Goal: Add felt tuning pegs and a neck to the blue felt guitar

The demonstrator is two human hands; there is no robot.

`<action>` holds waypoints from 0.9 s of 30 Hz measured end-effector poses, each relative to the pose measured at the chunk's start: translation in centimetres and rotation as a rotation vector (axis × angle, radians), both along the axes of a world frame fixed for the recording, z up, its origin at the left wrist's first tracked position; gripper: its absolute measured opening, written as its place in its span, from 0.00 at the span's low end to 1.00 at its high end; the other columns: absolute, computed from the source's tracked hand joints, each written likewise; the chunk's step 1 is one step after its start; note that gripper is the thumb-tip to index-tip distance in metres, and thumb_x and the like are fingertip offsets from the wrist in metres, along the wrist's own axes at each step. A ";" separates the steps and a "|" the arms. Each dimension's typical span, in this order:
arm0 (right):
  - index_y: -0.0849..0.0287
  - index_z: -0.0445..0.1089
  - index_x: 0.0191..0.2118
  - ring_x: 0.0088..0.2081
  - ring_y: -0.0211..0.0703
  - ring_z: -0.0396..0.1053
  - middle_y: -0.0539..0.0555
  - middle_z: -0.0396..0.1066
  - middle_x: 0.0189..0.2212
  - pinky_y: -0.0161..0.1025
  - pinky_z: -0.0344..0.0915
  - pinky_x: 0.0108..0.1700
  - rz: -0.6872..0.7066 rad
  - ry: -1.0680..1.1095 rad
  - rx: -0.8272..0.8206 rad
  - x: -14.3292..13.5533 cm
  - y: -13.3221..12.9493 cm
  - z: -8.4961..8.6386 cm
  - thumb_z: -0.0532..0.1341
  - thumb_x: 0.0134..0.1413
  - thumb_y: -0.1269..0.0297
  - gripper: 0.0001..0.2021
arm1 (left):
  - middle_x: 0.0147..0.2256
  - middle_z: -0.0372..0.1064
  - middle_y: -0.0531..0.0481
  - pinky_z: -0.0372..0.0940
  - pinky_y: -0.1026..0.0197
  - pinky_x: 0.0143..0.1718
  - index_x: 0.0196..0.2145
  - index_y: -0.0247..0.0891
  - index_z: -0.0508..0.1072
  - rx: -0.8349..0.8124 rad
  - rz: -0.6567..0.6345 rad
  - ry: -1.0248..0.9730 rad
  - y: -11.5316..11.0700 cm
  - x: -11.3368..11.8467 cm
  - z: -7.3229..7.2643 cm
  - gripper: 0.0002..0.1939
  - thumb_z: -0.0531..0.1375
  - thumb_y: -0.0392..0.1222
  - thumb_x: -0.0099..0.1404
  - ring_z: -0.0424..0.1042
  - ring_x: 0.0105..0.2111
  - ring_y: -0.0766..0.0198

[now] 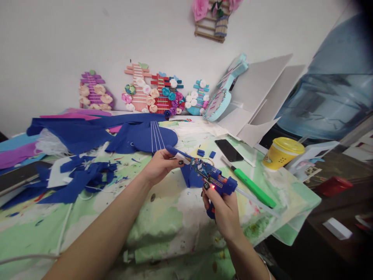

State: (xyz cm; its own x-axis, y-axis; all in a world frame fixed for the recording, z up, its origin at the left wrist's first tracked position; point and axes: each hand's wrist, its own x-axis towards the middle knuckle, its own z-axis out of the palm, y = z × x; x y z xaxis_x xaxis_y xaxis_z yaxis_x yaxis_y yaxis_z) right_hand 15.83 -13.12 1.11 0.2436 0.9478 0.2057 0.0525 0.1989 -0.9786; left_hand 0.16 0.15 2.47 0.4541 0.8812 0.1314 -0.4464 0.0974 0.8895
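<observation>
- Clock directions are read from the blue plastic glue gun, which is above the green-and-white stained table.
- The left hand comes in from 8 o'clock, forearm slanting up and inward, its thumb and fingers pinched on a slim blue-and-white strip.
- That strip lies at 10 o'clock, right by the gun's front end; whether they touch, I cannot tell.
- The right hand reaches up from 5 o'clock, closed around the gun's handle, its dark-nailed thumb near a glowing red light.
- The gun points to 10 o'clock; a translucent rod trails from its back towards 4.
- At 10 o'clock, farther off, lies a rounded blue piece with white strings.
- A black phone lies at 1 o'clock, a green-handled knife near 3, and a yellow-lidded cup beyond, towards 2.
- Crumpled blue scraps are heaped at 9.
</observation>
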 end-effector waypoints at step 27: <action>0.58 0.59 0.21 0.18 0.33 0.53 0.45 0.55 0.14 0.33 0.51 0.20 -0.025 -0.067 -0.044 1.2 -0.8 0.0 0.57 0.54 0.54 0.17 | 0.29 0.78 0.46 0.70 0.60 0.38 0.27 0.32 0.78 -0.055 0.037 -0.026 0.4 -0.2 -0.5 0.11 0.70 0.29 0.43 0.76 0.30 0.62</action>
State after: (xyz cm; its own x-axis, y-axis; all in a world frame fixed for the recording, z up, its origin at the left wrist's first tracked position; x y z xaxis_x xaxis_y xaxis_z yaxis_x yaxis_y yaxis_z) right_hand 17.00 -13.92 1.10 0.2538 0.9503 0.1804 0.1229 0.1534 -0.9805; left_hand -0.04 0.55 1.98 0.4181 0.9035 0.0939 -0.4735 0.1286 0.8713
